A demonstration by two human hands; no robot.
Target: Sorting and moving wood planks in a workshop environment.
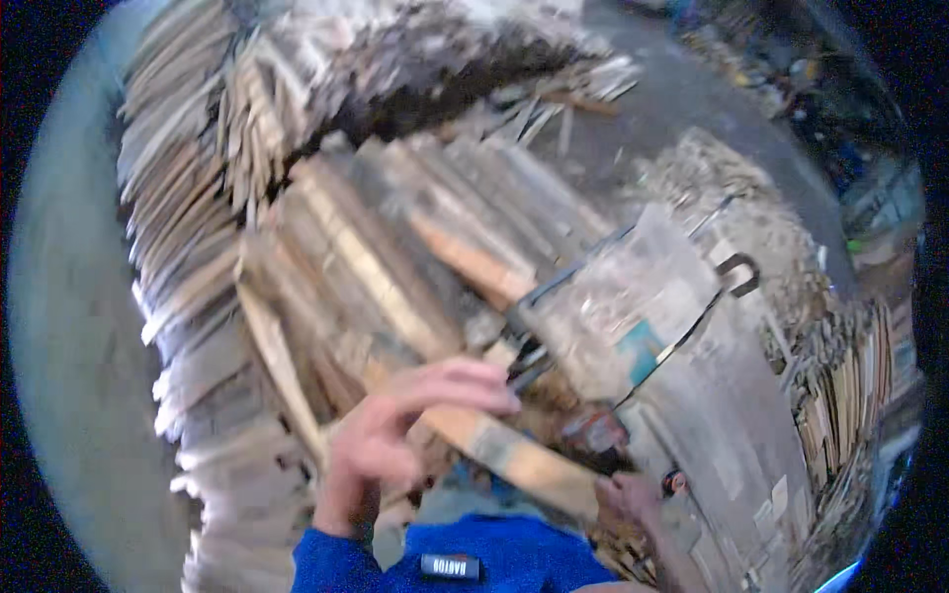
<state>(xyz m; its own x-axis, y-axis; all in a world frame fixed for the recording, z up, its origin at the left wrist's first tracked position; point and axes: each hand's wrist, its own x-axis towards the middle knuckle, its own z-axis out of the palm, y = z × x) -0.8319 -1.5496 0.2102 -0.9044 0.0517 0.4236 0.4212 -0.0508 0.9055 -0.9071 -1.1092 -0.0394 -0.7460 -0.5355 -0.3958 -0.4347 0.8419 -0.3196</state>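
The picture is blurred by motion. My left hand (395, 430), in a blue sleeve, reaches out low in the middle. Its fingers are stretched toward the right and lie over the upper end of a pale wooden plank (519, 457). The plank slants down to the right, where my right hand (633, 494) grips its lower end. Just beyond the fingertips of my left hand stands a grey metal machine table (633, 296) with a dark frame and a blue patch.
Stacked wooden boards (395, 247) fill the middle. Heaps of thin slats (188, 198) rise at the left, and more slats (840, 395) lie at the right. A grey floor (59, 296) runs along the left, and sawdust and offcuts (712, 178) lie behind the machine.
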